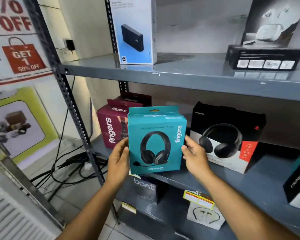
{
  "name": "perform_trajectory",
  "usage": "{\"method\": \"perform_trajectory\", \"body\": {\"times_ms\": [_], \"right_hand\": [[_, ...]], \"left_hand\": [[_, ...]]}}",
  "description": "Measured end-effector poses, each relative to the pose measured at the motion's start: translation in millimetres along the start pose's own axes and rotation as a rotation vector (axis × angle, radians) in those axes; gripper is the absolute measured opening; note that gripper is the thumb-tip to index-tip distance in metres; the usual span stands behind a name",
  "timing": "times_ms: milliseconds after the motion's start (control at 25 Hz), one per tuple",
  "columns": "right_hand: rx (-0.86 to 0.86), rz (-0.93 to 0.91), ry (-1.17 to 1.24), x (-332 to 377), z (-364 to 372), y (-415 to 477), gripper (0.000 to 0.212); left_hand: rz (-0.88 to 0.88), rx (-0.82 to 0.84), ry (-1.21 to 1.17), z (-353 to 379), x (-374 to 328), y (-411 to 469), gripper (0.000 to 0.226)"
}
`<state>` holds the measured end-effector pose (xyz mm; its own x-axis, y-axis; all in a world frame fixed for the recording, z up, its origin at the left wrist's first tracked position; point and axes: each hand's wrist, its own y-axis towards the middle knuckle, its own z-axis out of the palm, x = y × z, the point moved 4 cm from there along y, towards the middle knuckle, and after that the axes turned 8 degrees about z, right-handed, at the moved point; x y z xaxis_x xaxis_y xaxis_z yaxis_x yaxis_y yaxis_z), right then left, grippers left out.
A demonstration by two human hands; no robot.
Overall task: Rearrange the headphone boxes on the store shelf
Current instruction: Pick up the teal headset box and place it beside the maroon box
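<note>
A teal headphone box (156,141) with a black headset pictured on its front is held upright in front of the middle shelf (249,179). My left hand (119,158) grips its left edge and my right hand (195,155) grips its right edge. Behind it on the left stand two maroon headphone boxes (112,125), one behind the other. To the right a black, white and red headphone box (227,135) stands on the same shelf.
The upper shelf (189,73) carries a white-and-blue box (135,30) and a black earbud box (265,56). A dark box (298,184) sits at the far right. Below are a dark "boat" box (145,189) and a neckband box (204,213). Cables (64,167) lie left of the grey rack post (73,108).
</note>
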<state>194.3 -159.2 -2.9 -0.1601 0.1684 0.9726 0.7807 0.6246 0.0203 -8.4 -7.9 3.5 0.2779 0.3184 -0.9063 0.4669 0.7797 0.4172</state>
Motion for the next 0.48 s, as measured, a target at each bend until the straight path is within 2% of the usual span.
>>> {"method": "perform_trajectory", "body": {"times_ms": [160,360,480], "right_hand": [[0.006,0.081,-0.054,-9.4,23.4,30.8,0.050],[0.052,0.126,-0.033,-21.6,39.8,48.0,0.052],[0.039,0.136,-0.023,-27.9,42.7,49.6,0.053]], "left_hand": [[-0.009,0.027,0.001,-6.0,27.1,-2.2,0.035],[-0.149,0.124,0.069,-13.4,49.6,3.6,0.056],[-0.156,0.159,0.119,-15.8,56.0,3.3,0.060]]}}
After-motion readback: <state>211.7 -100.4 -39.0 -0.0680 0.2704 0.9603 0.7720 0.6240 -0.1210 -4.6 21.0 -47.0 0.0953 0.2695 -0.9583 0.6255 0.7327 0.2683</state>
